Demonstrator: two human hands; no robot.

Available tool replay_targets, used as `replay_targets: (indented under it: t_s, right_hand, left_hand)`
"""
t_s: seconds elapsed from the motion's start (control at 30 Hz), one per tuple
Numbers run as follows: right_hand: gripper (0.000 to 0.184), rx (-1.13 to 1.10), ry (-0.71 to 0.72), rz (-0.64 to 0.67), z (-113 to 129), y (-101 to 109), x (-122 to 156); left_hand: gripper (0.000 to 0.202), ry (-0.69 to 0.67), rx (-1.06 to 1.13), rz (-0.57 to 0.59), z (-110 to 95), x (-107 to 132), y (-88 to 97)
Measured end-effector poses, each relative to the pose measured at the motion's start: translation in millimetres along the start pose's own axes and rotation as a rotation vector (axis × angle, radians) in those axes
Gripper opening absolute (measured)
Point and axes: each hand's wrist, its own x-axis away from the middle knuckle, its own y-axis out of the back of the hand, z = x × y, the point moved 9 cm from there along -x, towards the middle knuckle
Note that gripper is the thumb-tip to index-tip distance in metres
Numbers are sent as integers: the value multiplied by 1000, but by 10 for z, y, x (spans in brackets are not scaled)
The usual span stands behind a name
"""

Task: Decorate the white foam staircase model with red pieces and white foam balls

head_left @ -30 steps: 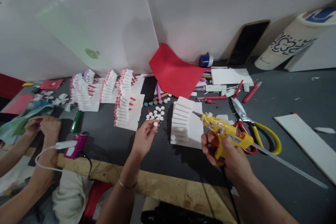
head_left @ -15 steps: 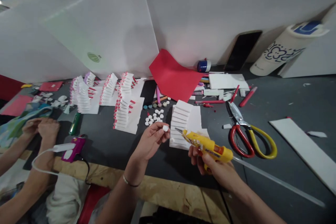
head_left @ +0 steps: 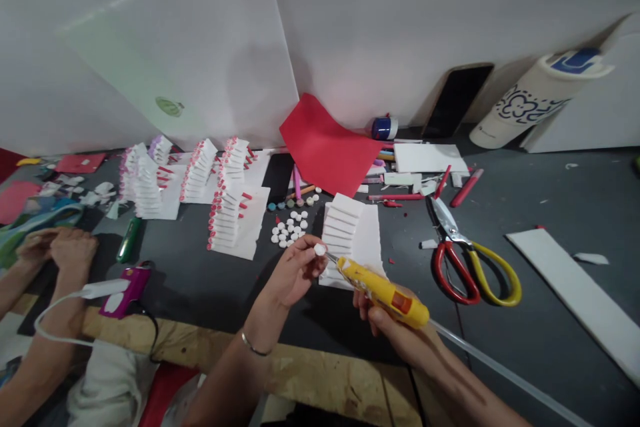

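Note:
My left hand [head_left: 295, 271] pinches a small white disc [head_left: 320, 249] between its fingertips, just above a stepped stack of white foam pieces [head_left: 345, 233]. My right hand [head_left: 385, 327] is wrapped around a yellow hot glue gun [head_left: 383, 293]. The gun's metal nozzle sits right by the disc, almost touching it. A long translucent glue stick [head_left: 500, 367] runs from the gun's rear toward the lower right. Loose white discs [head_left: 286, 232] lie on the dark table [head_left: 550, 200] left of my left hand.
Several white stepped stacks with red tips [head_left: 225, 220] stand farther left. Red-and-yellow-handled scissors [head_left: 465, 270] lie to the right. A co-worker's hands [head_left: 55, 247] rest at far left near a magenta device [head_left: 131, 291]. Red paper [head_left: 325, 147] leans against white boards.
The glue gun has swung from upright to lying tilted, its nozzle now at the disc. My left hand has lifted the disc toward the nozzle.

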Motion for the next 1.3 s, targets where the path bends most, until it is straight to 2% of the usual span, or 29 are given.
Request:
replay_targets:
  t_s: [0.13,0.4,0.8,1.3]
  right_hand:
    - [36,120,52,-9,40,20,-16]
    - [44,325,177,-59,288,10,-50]
    - [55,444,242,-86,397,9,-69]
    - [53,454,239,-85,422,17,-75]
  left_hand:
    - [38,-14,-15,-4,11,7,-7]
    - [35,-18,-22,13,18,18,4]
    - [33,-28,-38,-21,15,7,64]
    - [33,-14,-66,-14,32,12,50]
